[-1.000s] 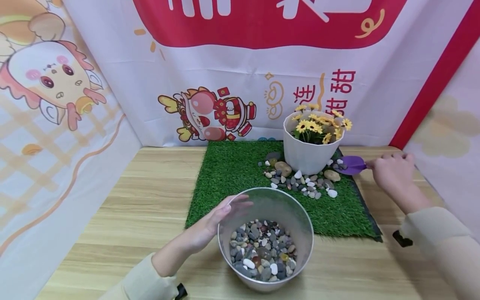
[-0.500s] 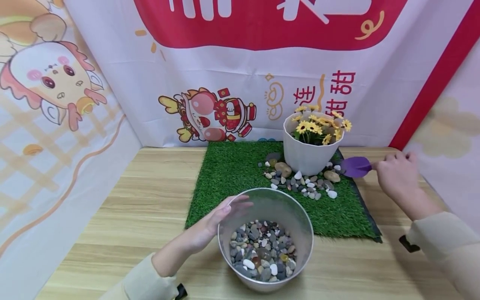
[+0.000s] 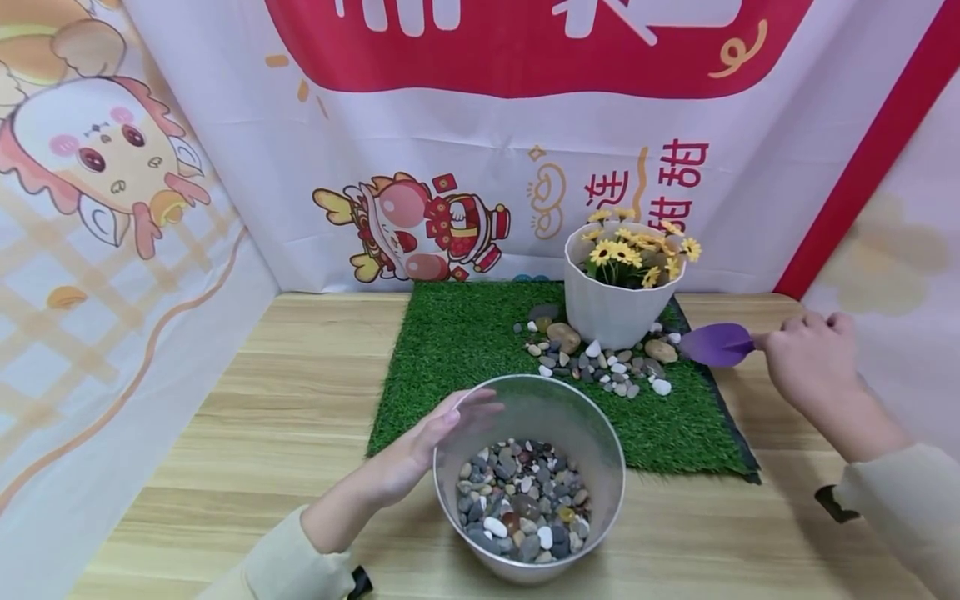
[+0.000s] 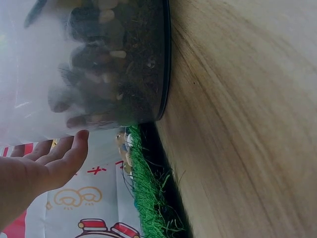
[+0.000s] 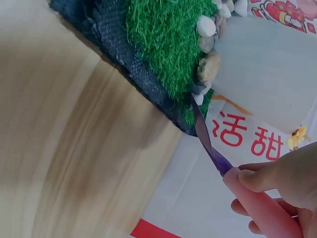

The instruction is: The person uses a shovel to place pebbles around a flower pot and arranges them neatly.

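My right hand grips the pink handle of a small trowel with a purple blade. The blade's tip is at the right edge of the artificial grass mat, beside pebbles near the flowerpot; in the right wrist view it looks edge-on. My left hand rests its extended fingers against the left side of a translucent bucket. Inside the bucket lie many mixed pebbles. In the left wrist view, the fingers lie along the bucket's outer wall.
A white flowerpot with yellow flowers stands at the back of the green grass mat. Loose stones lie in front of it. Wooden tabletop surrounds the mat; printed cloth walls enclose the back and sides.
My right hand has drawn the trowel a little to the right, away from the pot, and its blade has tilted. My left hand and the bucket keep their places.
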`<state>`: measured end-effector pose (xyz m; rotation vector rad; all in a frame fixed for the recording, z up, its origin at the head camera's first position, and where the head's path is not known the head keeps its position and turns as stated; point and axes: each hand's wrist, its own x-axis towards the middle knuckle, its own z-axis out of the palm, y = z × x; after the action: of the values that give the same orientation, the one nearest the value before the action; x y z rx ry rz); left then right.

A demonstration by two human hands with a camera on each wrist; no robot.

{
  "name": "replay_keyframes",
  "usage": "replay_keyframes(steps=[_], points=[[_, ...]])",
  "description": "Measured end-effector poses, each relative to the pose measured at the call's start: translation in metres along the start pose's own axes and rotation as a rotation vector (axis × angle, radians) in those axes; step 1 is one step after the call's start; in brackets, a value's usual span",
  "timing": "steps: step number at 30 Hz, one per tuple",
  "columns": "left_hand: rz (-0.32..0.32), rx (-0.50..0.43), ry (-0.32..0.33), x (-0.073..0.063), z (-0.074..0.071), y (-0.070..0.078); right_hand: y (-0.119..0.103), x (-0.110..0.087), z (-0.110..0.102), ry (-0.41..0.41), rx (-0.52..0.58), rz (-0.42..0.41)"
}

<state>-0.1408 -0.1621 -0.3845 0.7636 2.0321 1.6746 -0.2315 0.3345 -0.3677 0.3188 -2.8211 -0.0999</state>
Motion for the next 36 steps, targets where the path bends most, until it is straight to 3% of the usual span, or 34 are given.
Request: replay_keyframes(steps=[9, 20, 30, 36], points=[[0.009, 0.018, 0.004, 0.0, -0.001, 0.001, 0.005, -0.006, -0.012, -0.021, 0.008, 0.024], [0.007, 0.003, -0.005, 0.0, 0.0, 0.002, 0.002, -0.012, -0.03, 0.059, 0.05, 0.07], [-0.023, -0.002, -0.002, -0.002, -0.001, 0.001, -0.018, -0.027, -0.058, 0.173, 0.049, 0.045], [-0.022, 0.007, 0.001, -0.002, -0.002, 0.001, -0.032, -0.032, -0.077, 0.288, 0.061, -0.044]])
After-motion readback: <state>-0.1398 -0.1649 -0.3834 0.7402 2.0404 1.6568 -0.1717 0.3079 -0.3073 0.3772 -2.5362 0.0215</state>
